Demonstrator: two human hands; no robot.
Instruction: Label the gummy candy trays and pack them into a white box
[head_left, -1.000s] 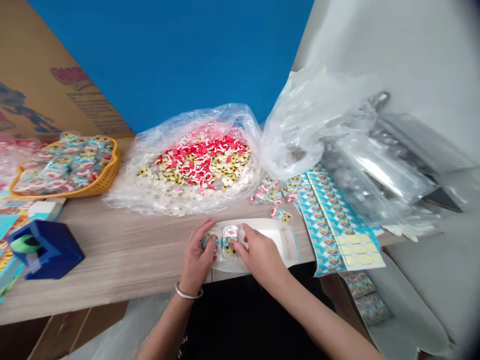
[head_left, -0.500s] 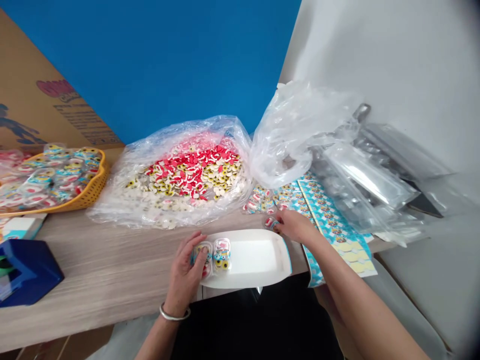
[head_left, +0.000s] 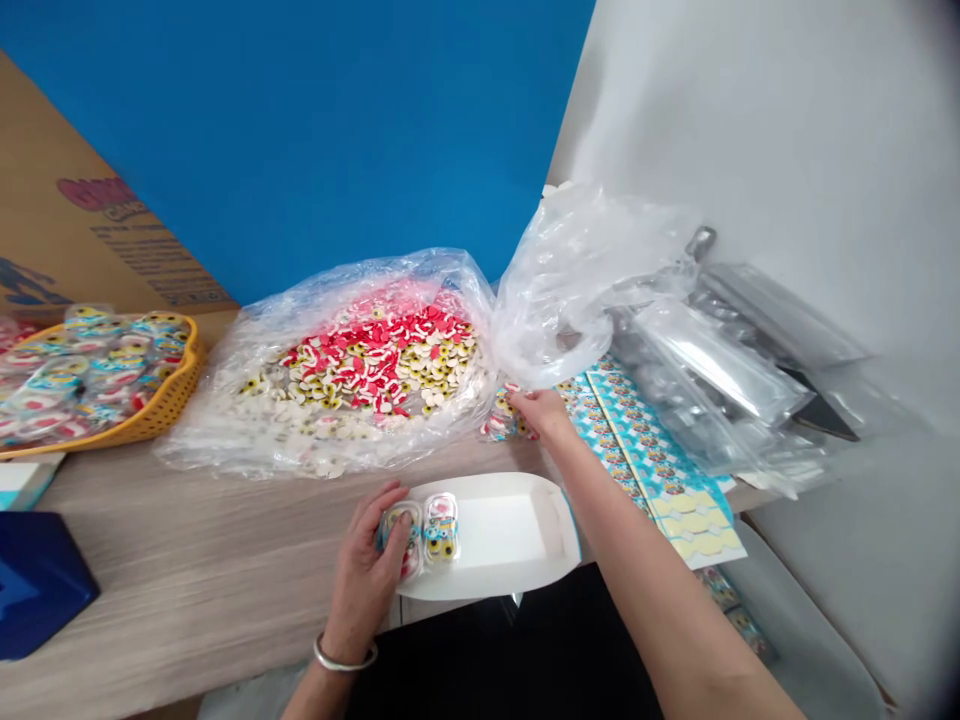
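Note:
A white card tray lies near the table's front edge. In its left part sit clear blister packs of gummy candy, red, white and yellow, with blue labels; one candy pack stands uncovered. My left hand, wearing a bangle, is closed on the leftmost pack at the tray's end, thumb on top, partly hiding it. Behind the tray, my right hand reaches to a small pile of similar packs. Its fingertips pinch at a pack there, largely covered by the fingers.
A large clear bag of loose gummies lies behind. Left are a yellow basket of packs, a cardboard box and a dark blue object. Right are printed label sheets, clear plastic packaging and a crumpled bag.
My right hand has moved away from the tray's far right edge, up and left to the small pile. My left hand stays at the tray's left end. The view has shifted slightly.

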